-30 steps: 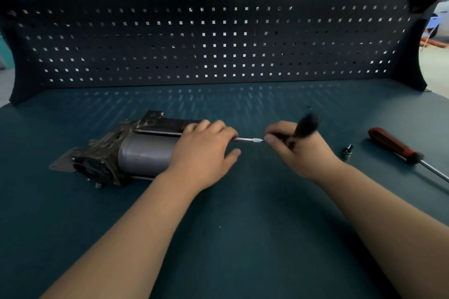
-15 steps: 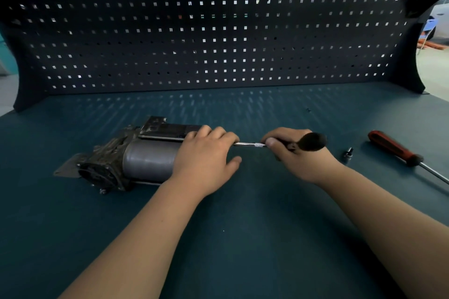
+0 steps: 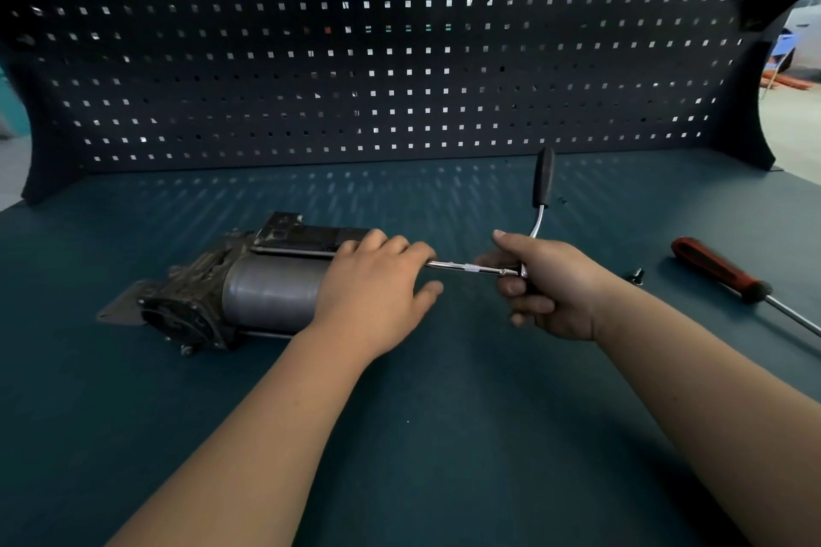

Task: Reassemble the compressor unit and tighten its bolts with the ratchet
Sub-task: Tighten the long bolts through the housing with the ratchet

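On the bench (image 3: 444, 435), left: compressor (image 3: 249, 284). Right of it, ratchet (image 3: 543, 180), then bolt (image 3: 637, 275), then screwdriver (image 3: 719, 269). Behind all: pegboard (image 3: 400, 58).

Tabletop (image 3: 422, 435): dark teal, matte. Left: compressor unit (image 3: 266, 293), grey cylinder lying on its side, grimy head at its left end. Right: red-handled screwdriver (image 3: 719, 271), shaft running to the right edge. Just left of it: small metal fitting (image 3: 637, 274).
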A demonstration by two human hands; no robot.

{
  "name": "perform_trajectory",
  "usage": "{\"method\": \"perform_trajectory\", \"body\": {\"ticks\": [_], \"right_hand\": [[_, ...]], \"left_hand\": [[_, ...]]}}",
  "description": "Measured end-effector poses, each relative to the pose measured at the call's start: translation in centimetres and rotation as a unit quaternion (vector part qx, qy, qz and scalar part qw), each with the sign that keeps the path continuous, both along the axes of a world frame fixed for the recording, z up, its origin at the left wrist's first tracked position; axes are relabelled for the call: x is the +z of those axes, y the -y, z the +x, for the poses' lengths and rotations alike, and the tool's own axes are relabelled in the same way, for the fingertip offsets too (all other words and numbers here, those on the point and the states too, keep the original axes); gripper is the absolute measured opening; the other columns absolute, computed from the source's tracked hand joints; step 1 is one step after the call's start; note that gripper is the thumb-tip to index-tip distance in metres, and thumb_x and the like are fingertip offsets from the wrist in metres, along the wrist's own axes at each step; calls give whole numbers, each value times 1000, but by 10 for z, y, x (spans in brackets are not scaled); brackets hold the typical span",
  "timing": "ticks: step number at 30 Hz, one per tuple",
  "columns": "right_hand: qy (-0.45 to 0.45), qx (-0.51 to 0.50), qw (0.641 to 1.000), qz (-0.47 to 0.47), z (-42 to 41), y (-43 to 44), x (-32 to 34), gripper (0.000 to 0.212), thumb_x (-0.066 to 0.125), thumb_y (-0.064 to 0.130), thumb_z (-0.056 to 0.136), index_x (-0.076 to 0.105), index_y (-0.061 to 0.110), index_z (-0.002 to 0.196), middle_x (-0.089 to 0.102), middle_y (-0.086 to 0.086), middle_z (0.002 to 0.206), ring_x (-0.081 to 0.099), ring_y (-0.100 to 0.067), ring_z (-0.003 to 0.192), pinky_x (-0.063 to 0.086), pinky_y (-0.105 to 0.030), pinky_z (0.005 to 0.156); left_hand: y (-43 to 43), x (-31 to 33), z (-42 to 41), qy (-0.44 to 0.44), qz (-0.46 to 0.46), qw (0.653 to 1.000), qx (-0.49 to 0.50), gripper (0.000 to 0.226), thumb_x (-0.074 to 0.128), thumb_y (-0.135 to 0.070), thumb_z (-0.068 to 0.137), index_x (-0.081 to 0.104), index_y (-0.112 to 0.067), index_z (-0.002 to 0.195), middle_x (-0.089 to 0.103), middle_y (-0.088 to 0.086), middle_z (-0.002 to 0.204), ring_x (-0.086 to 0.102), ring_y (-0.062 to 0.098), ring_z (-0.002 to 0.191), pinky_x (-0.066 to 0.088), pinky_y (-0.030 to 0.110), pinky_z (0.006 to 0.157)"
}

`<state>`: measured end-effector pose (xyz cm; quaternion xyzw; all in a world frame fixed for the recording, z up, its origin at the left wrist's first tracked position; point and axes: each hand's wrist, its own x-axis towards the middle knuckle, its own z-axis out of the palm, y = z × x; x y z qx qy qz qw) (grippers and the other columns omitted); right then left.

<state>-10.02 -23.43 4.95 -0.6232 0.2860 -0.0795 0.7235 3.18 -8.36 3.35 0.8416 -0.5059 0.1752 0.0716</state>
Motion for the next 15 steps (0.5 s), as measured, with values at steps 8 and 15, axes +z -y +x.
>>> {"method": "perform_trajectory", "body": {"ticks": [8,15], "right_hand": [[69,1,917,-392,-6,3,-11,31,56,29,94,65,24,64,56,6,52,49,-10,46,43,-25,51],[212,15,564,-798,-13,12,-15,17,64,21,91,75,8,92,62,-3,68,61,-25,57,49,-36,44]], "left_hand": [[5,3,-2,-1,21,1000,18,44,17,-57,94,51,-33,108,60,-10,109,43,17,108,29,35,83],[5,2,-3,-5,14,1000,20,46,13,-57,92,49,-32,106,59,-11,108,43,17,107,31,35,84]]}}
